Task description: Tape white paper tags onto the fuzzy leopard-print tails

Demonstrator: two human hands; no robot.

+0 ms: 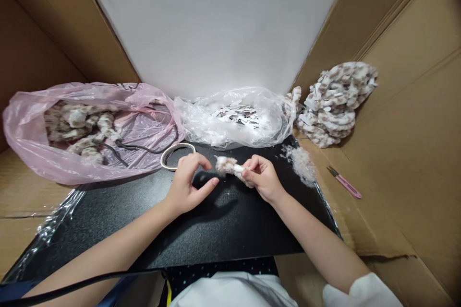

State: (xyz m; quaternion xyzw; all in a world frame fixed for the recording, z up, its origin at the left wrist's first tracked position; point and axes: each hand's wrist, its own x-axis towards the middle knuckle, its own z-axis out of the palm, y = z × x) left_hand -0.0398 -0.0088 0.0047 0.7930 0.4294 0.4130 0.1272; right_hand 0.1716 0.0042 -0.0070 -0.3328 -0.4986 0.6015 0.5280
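Over the middle of the black table, my right hand [264, 180] pinches a small fluffy white-and-brown plush piece [227, 165]. A white label-like strip [238, 168] shows on it beside my thumb. My left hand [190, 180] is just left of the plush piece, thumb and fingers apart, with nothing in it. Behind that hand lies a roll of tape [165, 158], partly covered by my fingers. The end of the plush piece under my right fingers is hidden.
A pink plastic bag [29, 139] with furry pieces and a dark cord lies left. A clear bag [201, 124] of white tags is at the back. Right are piled plush pieces [334, 105], loose fluff [301, 165] and pink thread snips [347, 186]. Cardboard walls [406, 81] flank the black table [230, 230].
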